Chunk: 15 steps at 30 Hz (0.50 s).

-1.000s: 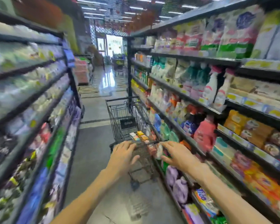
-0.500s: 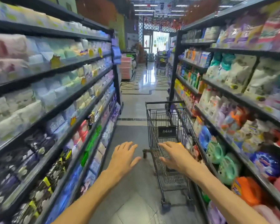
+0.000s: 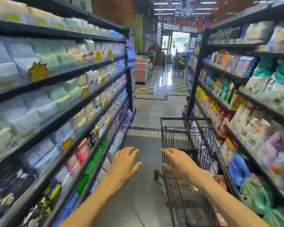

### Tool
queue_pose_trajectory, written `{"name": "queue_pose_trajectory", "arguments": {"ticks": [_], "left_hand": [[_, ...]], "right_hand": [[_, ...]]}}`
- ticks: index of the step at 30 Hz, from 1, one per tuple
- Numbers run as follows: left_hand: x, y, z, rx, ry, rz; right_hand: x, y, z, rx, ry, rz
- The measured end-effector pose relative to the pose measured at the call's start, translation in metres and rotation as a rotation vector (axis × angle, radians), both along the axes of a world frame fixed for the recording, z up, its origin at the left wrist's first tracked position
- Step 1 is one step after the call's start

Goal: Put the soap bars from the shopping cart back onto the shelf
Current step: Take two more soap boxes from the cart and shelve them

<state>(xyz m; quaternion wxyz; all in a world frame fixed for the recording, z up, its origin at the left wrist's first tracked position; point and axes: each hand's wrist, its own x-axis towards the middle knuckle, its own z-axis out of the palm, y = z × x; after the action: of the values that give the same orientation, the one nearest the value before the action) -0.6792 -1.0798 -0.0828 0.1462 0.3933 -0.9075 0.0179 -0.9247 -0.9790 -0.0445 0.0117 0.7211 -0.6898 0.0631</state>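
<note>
A black wire shopping cart (image 3: 185,128) stands in the aisle, close against the right shelf (image 3: 236,126). My right hand (image 3: 177,161) hovers over the cart's near left rim, fingers straight and spread, holding nothing. My left hand (image 3: 125,163) is out over the floor to the left of the cart, fingers also straight and empty. No soap bars show in the cart; my right arm hides much of its near end. The picture is blurred.
A tall shelf of wrapped tissue packs (image 3: 56,95) lines the left side. Bottles and refill bags fill the right shelf. The tiled aisle floor (image 3: 147,112) runs ahead to a pink stacked display (image 3: 141,71) and the bright entrance.
The view has swung left, so the cart now sits further right. Both hands have come off the cart's rim; the left one has moved out over the floor. The small boxes seen earlier are out of sight.
</note>
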Motion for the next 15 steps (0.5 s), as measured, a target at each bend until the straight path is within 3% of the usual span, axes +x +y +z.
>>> {"name": "queue_pose_trajectory", "arguments": {"ticks": [10,15], "left_hand": [[-0.121,-0.219,0.006,-0.017,-0.054,-0.234],[-0.22,-0.278,0.015,-0.029,-0.069,-0.437]], "right_hand": [[-0.086,-0.157,-0.006,0.003,-0.016,-0.19],[-0.155,-0.194,-0.011,0.029,-0.042,-0.362]]}}
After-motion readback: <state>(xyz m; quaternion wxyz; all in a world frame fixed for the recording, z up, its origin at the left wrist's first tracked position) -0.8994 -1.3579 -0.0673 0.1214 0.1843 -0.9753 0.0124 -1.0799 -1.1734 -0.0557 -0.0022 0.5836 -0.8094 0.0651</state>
